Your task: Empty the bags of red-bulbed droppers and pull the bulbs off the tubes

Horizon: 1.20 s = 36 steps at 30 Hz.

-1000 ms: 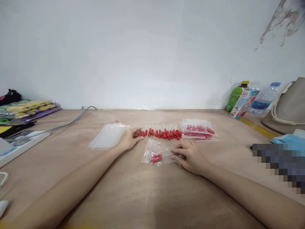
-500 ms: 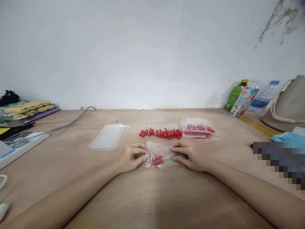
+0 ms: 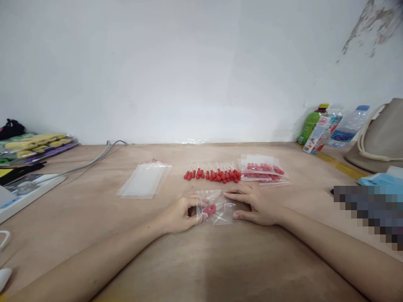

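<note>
A clear zip bag [image 3: 225, 216] lies flat between my hands, with red bulbs [image 3: 210, 209] of what look like droppers inside its left part. The thumb and fingers of my left hand [image 3: 185, 213] reach into the bag's left end and close around the red bulbs; their tips show through the plastic. My right hand [image 3: 258, 205] holds the right end of the bag, thumb and fingers apart along it. Just beyond the bag, several loose droppers [image 3: 217, 174] with red bulbs and pale stems lie in a row.
Filled bags [image 3: 262, 170] of red-bulbed pieces are piled right of the row. Flat clear bags [image 3: 143, 180] lie to the left. Farther out are a power strip [image 3: 40, 188] with a grey cable, packaged coloured items [image 3: 40, 144], bottles [image 3: 348, 128], a carton [image 3: 321, 134] and a beige hat [image 3: 380, 138].
My left hand has moved right, from the edge of the bag to inside it, up to the red bulbs. My right thumb has slid slightly right and away from the fingers.
</note>
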Motion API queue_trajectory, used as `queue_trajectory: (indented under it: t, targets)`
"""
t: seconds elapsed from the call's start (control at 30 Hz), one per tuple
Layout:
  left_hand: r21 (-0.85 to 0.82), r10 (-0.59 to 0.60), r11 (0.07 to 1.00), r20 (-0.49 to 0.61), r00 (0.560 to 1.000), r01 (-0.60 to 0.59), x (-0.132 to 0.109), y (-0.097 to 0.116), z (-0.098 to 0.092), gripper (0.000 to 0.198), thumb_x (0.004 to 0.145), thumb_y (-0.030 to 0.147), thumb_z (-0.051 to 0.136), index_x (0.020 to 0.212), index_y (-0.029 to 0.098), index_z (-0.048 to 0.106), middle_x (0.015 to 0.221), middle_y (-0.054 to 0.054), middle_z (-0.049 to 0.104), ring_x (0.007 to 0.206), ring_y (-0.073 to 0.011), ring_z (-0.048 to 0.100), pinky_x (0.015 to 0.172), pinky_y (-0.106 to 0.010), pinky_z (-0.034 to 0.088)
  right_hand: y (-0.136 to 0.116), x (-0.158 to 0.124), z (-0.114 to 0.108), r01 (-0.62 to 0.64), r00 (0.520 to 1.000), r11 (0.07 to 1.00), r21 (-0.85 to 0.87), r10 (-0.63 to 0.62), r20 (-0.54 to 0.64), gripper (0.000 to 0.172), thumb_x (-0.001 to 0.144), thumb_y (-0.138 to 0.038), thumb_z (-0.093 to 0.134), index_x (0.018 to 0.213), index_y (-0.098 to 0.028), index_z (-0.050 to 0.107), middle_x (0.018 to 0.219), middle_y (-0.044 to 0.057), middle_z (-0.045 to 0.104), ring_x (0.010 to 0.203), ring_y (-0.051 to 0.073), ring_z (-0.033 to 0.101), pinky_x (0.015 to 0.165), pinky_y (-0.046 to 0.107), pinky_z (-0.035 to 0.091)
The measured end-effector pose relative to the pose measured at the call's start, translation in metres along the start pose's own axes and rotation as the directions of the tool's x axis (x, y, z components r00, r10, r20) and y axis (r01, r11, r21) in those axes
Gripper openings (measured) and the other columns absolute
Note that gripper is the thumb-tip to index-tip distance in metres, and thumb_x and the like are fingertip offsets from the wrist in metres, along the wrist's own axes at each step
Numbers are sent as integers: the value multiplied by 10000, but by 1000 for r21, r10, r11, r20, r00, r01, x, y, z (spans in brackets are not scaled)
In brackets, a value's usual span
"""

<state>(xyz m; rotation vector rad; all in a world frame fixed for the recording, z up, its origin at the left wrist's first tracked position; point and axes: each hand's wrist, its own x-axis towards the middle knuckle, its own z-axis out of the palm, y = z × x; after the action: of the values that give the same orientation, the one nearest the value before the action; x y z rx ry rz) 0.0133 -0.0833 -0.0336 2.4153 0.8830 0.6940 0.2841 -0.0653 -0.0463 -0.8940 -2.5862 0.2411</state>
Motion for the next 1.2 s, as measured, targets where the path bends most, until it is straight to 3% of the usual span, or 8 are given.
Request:
queue_trajectory:
  t: [0.17, 0.33, 0.57, 0.77, 0.87, 0.93, 1.07, 1.2]
  targets:
    - [13, -89, 996, -53, 995, 90, -3, -4, -5, 280, 864, 273, 458, 1094, 216, 607, 1027, -41, 657, 932, -175, 607, 812, -288, 474, 0, -2, -1, 1, 1000, 1000, -28, 0, 20, 545, 811, -519, 485, 1294, -275, 423, 1290, 77, 481, 1173, 246, 422, 981, 457, 290]
    - [27, 45, 999, 31, 999, -46, 1, -5, -8, 354, 807, 309, 566, 1158, 269, 568, 1168, -45, 597, 1076, -204, 544, 941, -348, 409, -2, -2, -1, 32, 999, 998, -46, -31, 23, 593, 787, -544, 504, 1311, -292, 390, 1312, 72, 459, 1205, 258, 392, 1000, 484, 259]
    - [1, 50, 999, -85, 995, -50, 2, -9, -3, 270, 846, 294, 501, 1079, 244, 628, 1076, -49, 643, 987, -172, 596, 866, -289, 468, -3, -2, -1, 24, 999, 997, -67, -21, 43, 630, 776, -565, 505, 1322, -280, 375, 1322, 74, 448, 1208, 259, 383, 1004, 485, 246]
    - [-118, -131, 984, 7, 991, 131, -6, -19, -76, 257, 720, 384, 630, 902, 216, 698, 915, -63, 689, 835, -200, 648, 767, -332, 525, -1, -2, 1, 31, 999, 997, -70, -29, 21, 622, 775, -559, 511, 1315, -275, 391, 1309, 85, 460, 1188, 260, 403, 994, 478, 259]
    - [-117, -295, 954, -216, 931, 275, -11, -27, -117, 291, 607, 476, 690, 760, 229, 709, 757, -40, 701, 755, -211, 662, 716, -350, 547, -1, -2, 1, 31, 1000, 997, -64, -31, 5, 611, 771, -554, 518, 1305, -277, 407, 1295, 87, 473, 1179, 264, 411, 990, 483, 259]
    - [-145, -326, 945, -491, 808, 293, -12, -33, -128, 301, 625, 486, 672, 766, 221, 699, 800, -36, 704, 818, -210, 653, 777, -360, 535, -1, -2, 1, 20, 1000, 998, -55, -20, 7, 611, 769, -556, 519, 1302, -276, 412, 1294, 88, 473, 1180, 267, 409, 988, 486, 261]
    - [-128, -294, 950, -678, 674, 286, -3, -45, -110, 299, 688, 419, 648, 890, 201, 685, 934, -43, 690, 898, -203, 628, 849, -357, 500, -2, -1, 2, 1, 1000, 998, -60, -1, 7, 608, 763, -565, 521, 1291, -278, 427, 1287, 85, 479, 1178, 268, 408, 985, 491, 265]
    - [170, -81, 953, -655, 751, 251, 18, -60, -70, 238, 730, 365, 627, 885, 198, 696, 892, -46, 682, 819, -189, 625, 788, -322, 502, -2, -1, 2, 13, 1000, 998, -57, -14, -12, 604, 764, -557, 526, 1289, -273, 432, 1276, 91, 489, 1169, 263, 421, 985, 480, 272]
